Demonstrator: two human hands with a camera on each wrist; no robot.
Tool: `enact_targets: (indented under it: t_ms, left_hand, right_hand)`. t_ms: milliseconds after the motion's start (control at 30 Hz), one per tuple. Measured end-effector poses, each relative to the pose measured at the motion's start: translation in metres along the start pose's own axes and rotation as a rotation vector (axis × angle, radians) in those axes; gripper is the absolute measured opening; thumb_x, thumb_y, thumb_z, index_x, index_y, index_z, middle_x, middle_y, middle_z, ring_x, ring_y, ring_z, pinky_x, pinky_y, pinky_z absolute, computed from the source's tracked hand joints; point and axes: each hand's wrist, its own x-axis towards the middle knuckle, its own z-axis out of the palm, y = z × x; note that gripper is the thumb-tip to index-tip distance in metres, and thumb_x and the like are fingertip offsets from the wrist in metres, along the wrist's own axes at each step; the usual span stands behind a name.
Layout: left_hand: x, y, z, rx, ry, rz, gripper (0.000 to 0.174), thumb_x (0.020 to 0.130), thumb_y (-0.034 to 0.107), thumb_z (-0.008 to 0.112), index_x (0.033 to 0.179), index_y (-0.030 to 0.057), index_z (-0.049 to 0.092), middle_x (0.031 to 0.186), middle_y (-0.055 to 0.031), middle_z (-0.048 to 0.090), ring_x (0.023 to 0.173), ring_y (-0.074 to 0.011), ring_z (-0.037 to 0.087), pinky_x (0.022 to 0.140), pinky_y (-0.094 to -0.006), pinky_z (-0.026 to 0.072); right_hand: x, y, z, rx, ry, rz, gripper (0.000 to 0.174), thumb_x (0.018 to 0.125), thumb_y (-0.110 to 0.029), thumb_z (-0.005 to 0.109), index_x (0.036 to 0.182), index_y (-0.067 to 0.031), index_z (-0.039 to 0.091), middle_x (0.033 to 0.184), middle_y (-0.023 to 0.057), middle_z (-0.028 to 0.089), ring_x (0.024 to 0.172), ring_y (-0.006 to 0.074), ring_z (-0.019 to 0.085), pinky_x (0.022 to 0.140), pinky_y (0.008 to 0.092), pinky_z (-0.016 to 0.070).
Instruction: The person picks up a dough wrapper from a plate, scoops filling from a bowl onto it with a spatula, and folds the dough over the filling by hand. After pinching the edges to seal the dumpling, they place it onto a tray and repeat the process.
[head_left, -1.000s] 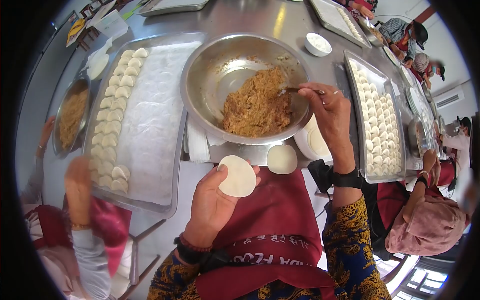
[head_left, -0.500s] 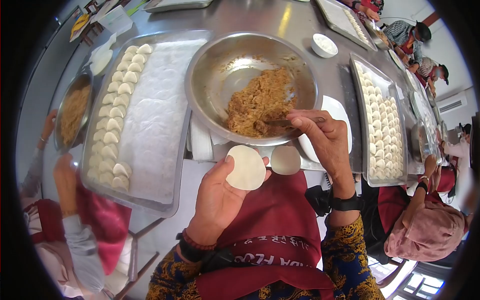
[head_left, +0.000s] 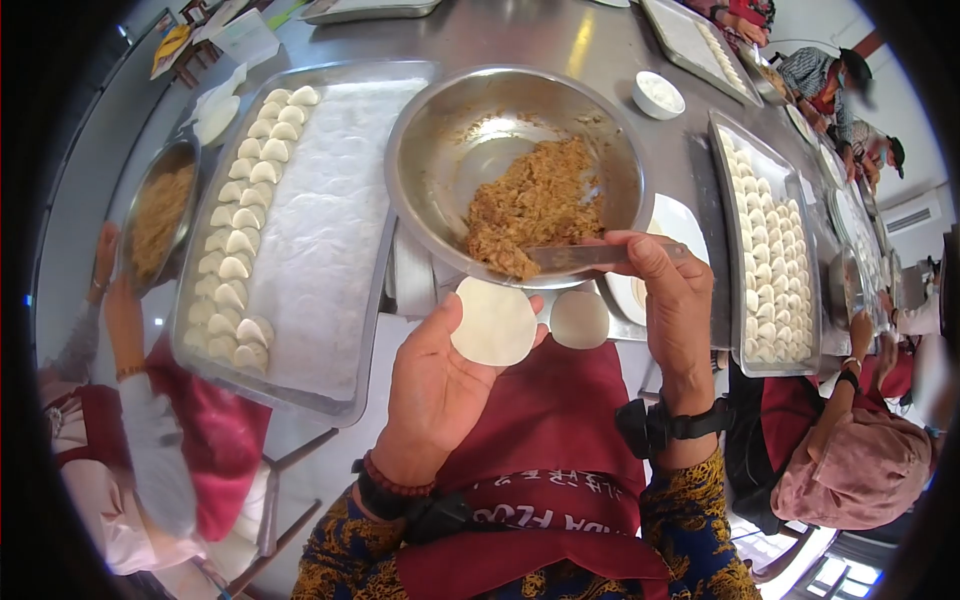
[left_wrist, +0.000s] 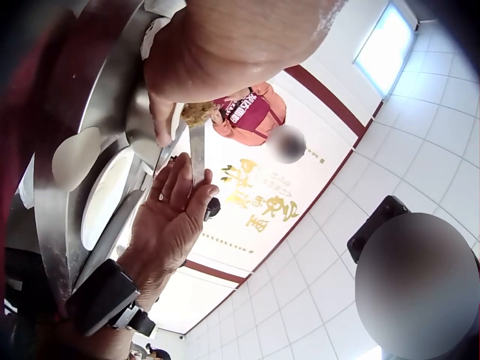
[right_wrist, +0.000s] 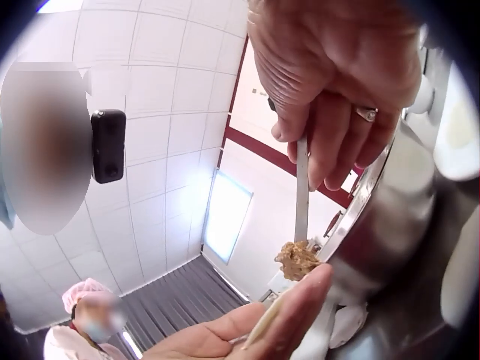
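Note:
A round dough wrapper (head_left: pixel 494 322) lies across the fingers of my left hand (head_left: pixel 430 390), the thumb pressing on its left edge. My right hand (head_left: pixel 675 300) pinches a flat metal spatula (head_left: pixel 590 255) between thumb and fingers. A lump of brown filling (right_wrist: pixel 297 260) sits on the spatula's tip in the right wrist view, just above the left fingers. Behind the hands stands a large steel bowl (head_left: pixel 420 190) with more filling (head_left: pixel 540 195). A second wrapper (head_left: pixel 579 320) lies at the counter's edge, right of the left hand.
A tray (head_left: pixel 335 200) with rows of dumplings is on the left, another full tray (head_left: pixel 811 260) on the right. A white dish (head_left: pixel 685 225) stands right of the bowl, a small white bowl (head_left: pixel 658 96) behind. Other people work on both sides.
The spatula has come out of the filling in the bowl to the near rim with a lump on its tip. My right hand has moved down towards me, its wrist turning.

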Motion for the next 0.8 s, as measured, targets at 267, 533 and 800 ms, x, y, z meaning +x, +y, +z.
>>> enact_targets:
  t_ms: [267,533,800]
  left_hand:
    - [-0.012,0.003,0.003,-0.030,0.048,0.022,0.050,0.107,0.029,0.030,0.139,-0.0099,0.034,0.139,-0.0269,0.047,0.131,-0.0442,0.044,0.111,-0.0581,0.0356]
    - [-0.021,0.005,0.001,-0.054,0.056,0.040,0.053,0.107,0.032,0.026,0.137,-0.0117,0.036,0.139,-0.0291,0.046,0.132,-0.0449,0.043,0.112,-0.0565,0.0354]
    - [-0.024,0.006,-0.002,-0.071,0.087,0.035,0.050,0.107,0.030,0.028,0.132,-0.0112,0.040,0.135,-0.0284,0.048,0.130,-0.0469,0.043,0.111,-0.0563,0.0361]
  right_hand:
    - [-0.035,0.003,0.017,0.108,0.037,-0.005,0.032,0.097,-0.024,0.059,0.105,0.0054,0.070,0.106,0.0171,0.071,0.096,0.0224,0.068,0.089,0.0343,0.0542]
    - [-0.071,0.017,0.021,-0.327,-0.146,-0.426,0.023,0.083,-0.022,0.074,0.101,-0.0085,0.073,0.109,0.0070,0.072,0.112,0.0244,0.065,0.093,0.0381,0.0501]
    - [-0.092,0.015,0.019,-0.801,-0.316,-0.769,0.031,0.070,-0.022,0.080,0.100,-0.0163,0.073,0.116,0.0028,0.070,0.119,0.0255,0.062,0.095,0.0424,0.0493]
